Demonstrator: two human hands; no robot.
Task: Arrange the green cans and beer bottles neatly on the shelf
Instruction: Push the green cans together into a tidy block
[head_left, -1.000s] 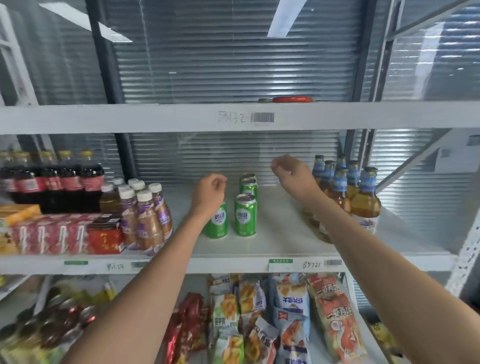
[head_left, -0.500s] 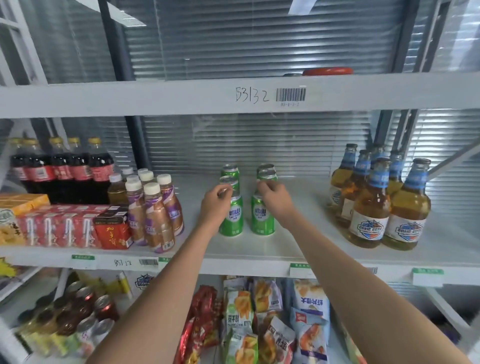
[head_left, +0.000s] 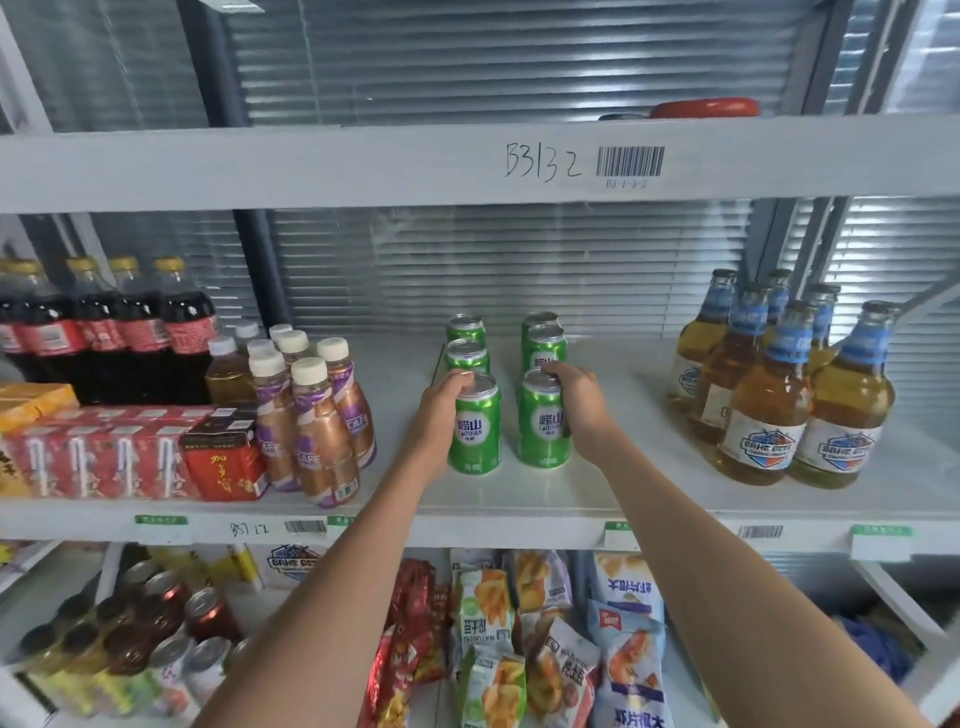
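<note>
Several green cans stand in two short rows on the middle shelf (head_left: 519, 499). My left hand (head_left: 439, 415) wraps the left side of the front left can (head_left: 475, 423). My right hand (head_left: 579, 400) grips the front right can (head_left: 543, 421) from its right side, fingers over the rim. Behind them stand two more cans on the left (head_left: 466, 353) and two on the right (head_left: 544, 343). A cluster of amber beer bottles (head_left: 774, 395) with blue neck labels stands at the right of the same shelf, apart from both hands.
Brown café bottles (head_left: 322, 415), cola bottles (head_left: 104, 332) and red drink cartons (head_left: 104, 452) crowd the shelf's left. The upper shelf beam (head_left: 363, 161) hangs close above. Snack bags (head_left: 545, 639) and cans (head_left: 156, 623) fill the shelf below.
My right hand left the beer bottles and came left to the front right can. My left hand has stayed on the front left can. The view moved closer and rightward.
</note>
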